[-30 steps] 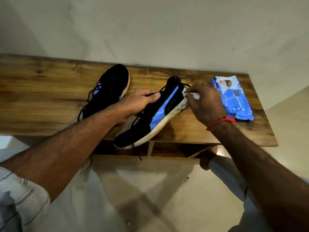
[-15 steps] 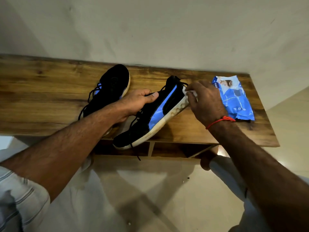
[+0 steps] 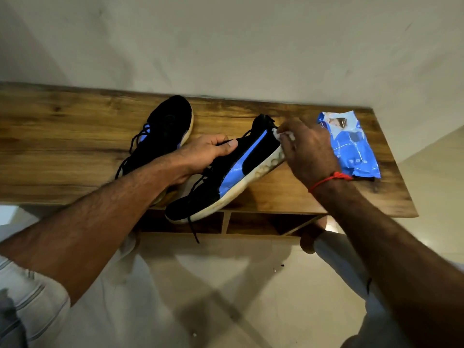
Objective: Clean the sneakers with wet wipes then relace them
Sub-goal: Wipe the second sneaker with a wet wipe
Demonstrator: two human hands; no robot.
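- Head view: the left hand [image 3: 206, 153] comes in from the lower left with the forearm stretched out. Its fingers are curled over the top opening of a black sneaker with a blue stripe [image 3: 226, 172], and the thumb lies along the upper side, so it grips the shoe.
- This held sneaker is tilted. Its toe hangs over the front edge of the wooden tabletop [image 3: 62, 151], and its heel points toward the back edge, near the middle of the top.
- The right hand [image 3: 308, 151] reaches in from the lower right with the wrist bent down. Its fingers pinch a white wet wipe [image 3: 283, 135] and press it on the heel part of the held sneaker, just above the white sole.
- A red thread [image 3: 329, 179] goes around the right wrist.
- The second sneaker [image 3: 165, 131], also black, lies on the tabletop left of the held one, with its toe toward the back edge and its laces loose.
- A blue wipes pack [image 3: 349, 144] lies flat near the right back corner of the tabletop, just beside the right hand.
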